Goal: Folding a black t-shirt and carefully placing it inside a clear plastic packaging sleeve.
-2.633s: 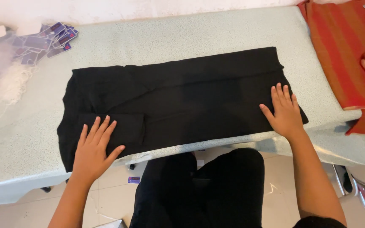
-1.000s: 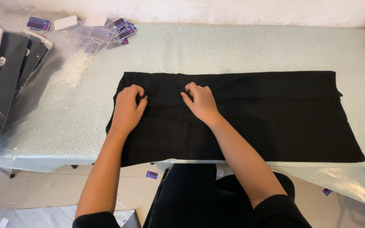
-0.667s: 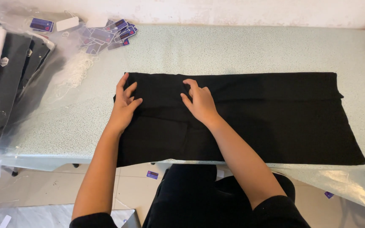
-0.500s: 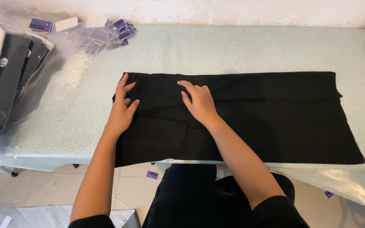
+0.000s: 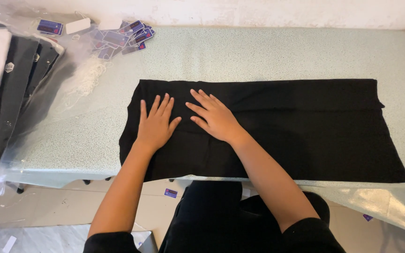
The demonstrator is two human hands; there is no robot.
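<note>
Here, both hands lie flat, palms down, on a folded black garment [image 5: 277, 131] spread lengthwise on the speckled pale-green counter [image 5: 258, 51]. The left hand [image 5: 156, 125] has its grip fully spread, fingers fanned and pressing the cloth near its left end; it pinches nothing. The right hand [image 5: 214, 118], just beside it, is likewise spread wide, fingers [image 5: 198, 97] angled toward the far left, touching only fabric. Most of the garment extends well to the right of both hands. Beyond the left hand, at the counter's far left corner, lies a loose heap of small rectangular purple-blue tags [image 5: 118, 36] with a bundle of white string [image 5: 84, 79] nearer. Farther left, clear plastic bags [image 5: 19, 89] hold folded dark clothing.
</note>
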